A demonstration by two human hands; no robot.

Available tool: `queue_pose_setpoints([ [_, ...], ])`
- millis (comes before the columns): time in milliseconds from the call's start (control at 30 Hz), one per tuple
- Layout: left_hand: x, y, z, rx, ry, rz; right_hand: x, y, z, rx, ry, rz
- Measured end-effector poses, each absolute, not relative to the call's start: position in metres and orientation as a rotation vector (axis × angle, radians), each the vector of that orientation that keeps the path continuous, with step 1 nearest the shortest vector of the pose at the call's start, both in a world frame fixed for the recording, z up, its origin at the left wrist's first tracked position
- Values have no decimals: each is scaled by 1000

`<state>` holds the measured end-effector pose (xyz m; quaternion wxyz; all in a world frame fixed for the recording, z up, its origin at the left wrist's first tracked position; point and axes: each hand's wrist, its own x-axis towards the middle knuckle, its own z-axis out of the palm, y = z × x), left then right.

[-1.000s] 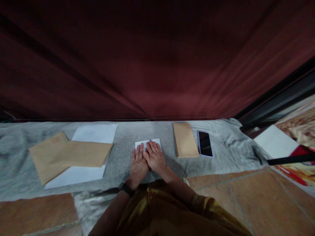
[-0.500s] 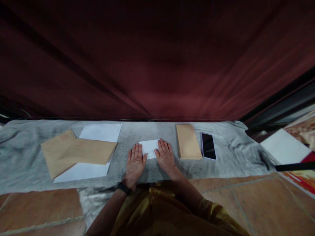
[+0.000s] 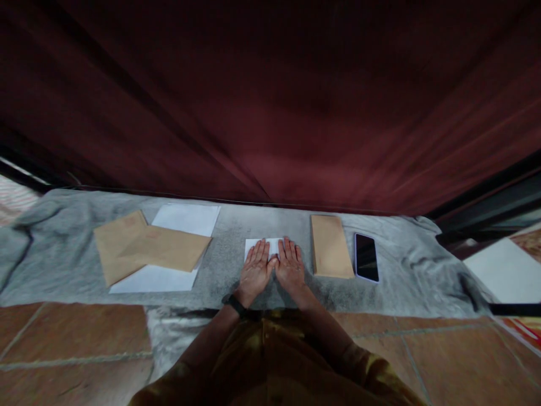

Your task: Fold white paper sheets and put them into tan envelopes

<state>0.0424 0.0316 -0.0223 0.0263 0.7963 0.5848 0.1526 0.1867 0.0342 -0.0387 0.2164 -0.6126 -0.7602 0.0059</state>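
A small folded white paper (image 3: 270, 245) lies on a grey cloth (image 3: 228, 265) spread over the floor. My left hand (image 3: 255, 270) and my right hand (image 3: 290, 266) lie flat on the paper side by side, fingers stretched out, thumbs touching, covering most of it. A black band sits on my left wrist. To the right of my hands lies a narrow brown envelope (image 3: 330, 253), and beyond it a dark phone (image 3: 366, 257).
At the left of the cloth two brown envelopes (image 3: 147, 250) lie over white sheets (image 3: 186, 219). A dark red curtain (image 3: 270, 101) hangs behind the cloth. Orange floor tiles (image 3: 443, 355) lie in front. A white sheet (image 3: 505, 270) lies at far right.
My hands were apart at the paper's two ends half a second ago; now they have come together over its middle. The view has shifted to the left.
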Motion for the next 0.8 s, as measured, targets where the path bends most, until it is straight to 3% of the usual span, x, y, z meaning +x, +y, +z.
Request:
queue_pose_setpoints([
  [567, 21, 33, -25, 2348, 2092, 527, 184, 36, -33, -1722, -2077, 36],
  [800, 40, 8, -17, 2501, 1792, 506, 184, 37, -32, -1754, -2103, 56],
])
